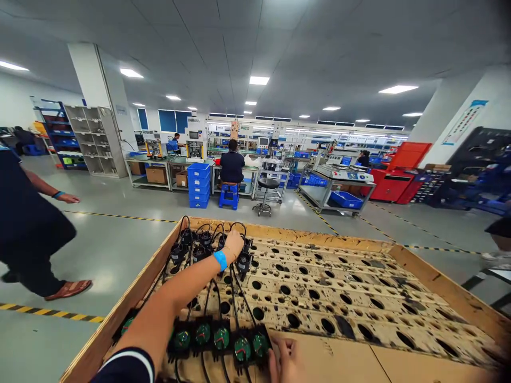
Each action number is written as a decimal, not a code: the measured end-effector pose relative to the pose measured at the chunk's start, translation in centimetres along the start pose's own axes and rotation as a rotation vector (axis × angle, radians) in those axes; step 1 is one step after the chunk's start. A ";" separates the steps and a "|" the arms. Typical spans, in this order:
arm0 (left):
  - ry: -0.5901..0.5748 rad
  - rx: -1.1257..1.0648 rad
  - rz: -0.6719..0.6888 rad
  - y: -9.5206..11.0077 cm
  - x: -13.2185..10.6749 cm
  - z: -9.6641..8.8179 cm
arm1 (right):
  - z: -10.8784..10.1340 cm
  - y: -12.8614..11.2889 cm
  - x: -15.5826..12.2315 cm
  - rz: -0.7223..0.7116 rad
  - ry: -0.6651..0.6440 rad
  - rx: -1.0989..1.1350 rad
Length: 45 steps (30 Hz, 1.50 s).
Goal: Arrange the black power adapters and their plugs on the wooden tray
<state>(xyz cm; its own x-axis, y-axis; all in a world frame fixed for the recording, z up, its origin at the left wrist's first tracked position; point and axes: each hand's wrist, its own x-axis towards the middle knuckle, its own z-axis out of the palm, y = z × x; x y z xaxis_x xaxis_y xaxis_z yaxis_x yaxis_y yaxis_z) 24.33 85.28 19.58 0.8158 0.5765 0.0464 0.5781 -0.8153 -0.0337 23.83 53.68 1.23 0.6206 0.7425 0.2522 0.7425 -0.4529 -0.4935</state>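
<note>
Left hand [233, 243]: stretched to the tray's far corner, fingers closed on one black motor [243, 261].
Right hand [285, 359]: resting near green-capped motors [221, 338]; grip unclear.
Tray [399, 255]: mostly bare holes.
Step, judged: seating motors; next needs hole alignment.

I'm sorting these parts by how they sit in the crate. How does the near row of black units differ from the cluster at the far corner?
The near row lies face-up showing green centres, side by side by the right hand. The far cluster shows no green, is bunched unevenly, and the left hand reaches into it. Both are black, wired, and sit on the perforated tray.
</note>
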 end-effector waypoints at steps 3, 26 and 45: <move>-0.022 0.010 0.120 2.7 -7.8 -0.1 | -2.2 0.2 0.7 0.087 -0.183 0.068; -0.015 -0.313 0.423 6.3 -21.5 9.2 | -9.5 -4.3 -11.1 0.214 -0.006 -0.046; -0.047 -0.365 0.428 5.9 -21.1 9.5 | -13.6 1.3 -9.4 -0.124 -0.154 -0.300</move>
<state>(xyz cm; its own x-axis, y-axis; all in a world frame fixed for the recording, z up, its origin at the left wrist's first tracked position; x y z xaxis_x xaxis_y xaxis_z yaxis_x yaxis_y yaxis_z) 10.70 68.83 8.91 0.9809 0.1853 0.0598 0.1584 -0.9379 0.3086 22.41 39.36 9.52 0.4929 0.8562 0.1550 0.8649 -0.4626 -0.1946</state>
